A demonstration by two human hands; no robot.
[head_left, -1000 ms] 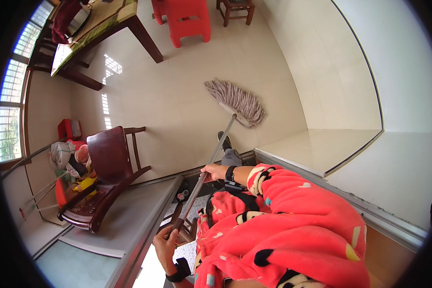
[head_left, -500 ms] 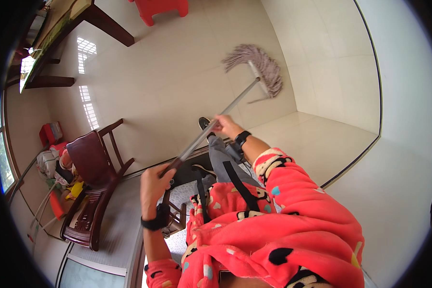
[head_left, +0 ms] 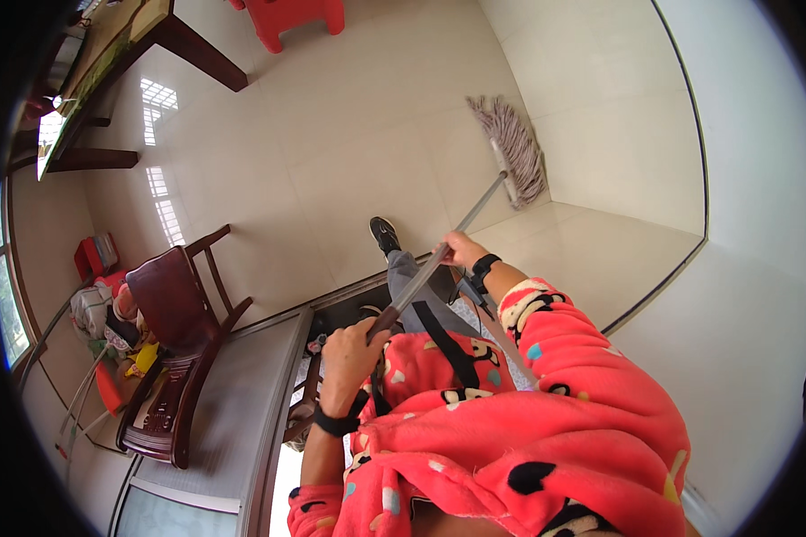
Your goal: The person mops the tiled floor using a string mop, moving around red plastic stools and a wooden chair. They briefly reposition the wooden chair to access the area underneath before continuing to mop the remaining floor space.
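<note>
A mop (head_left: 461, 228) slants from my body out to the far right, its grey strand head (head_left: 521, 157) lying on the tiled floor against the foot of the wall. My left hand (head_left: 349, 358) is wrapped round the dark top end of its pole, close to my waist. Farther along the pole, my right hand (head_left: 457, 251) grips the metal shaft. Both wrists carry dark bands. One foot in a black shoe (head_left: 384, 235) stands on the floor left of the shaft.
A dark wooden chair (head_left: 175, 295) stands at left, with bags and a red box (head_left: 96, 255) behind it. A table (head_left: 197, 49) and a red plastic stool (head_left: 295, 20) are at the far side. Tiled walls (head_left: 613, 134) meet in a corner at right.
Both hands have moved right, carrying the mop along. Its head has slid right and nearer, up to the wall, and turned so the strands trail differently.
</note>
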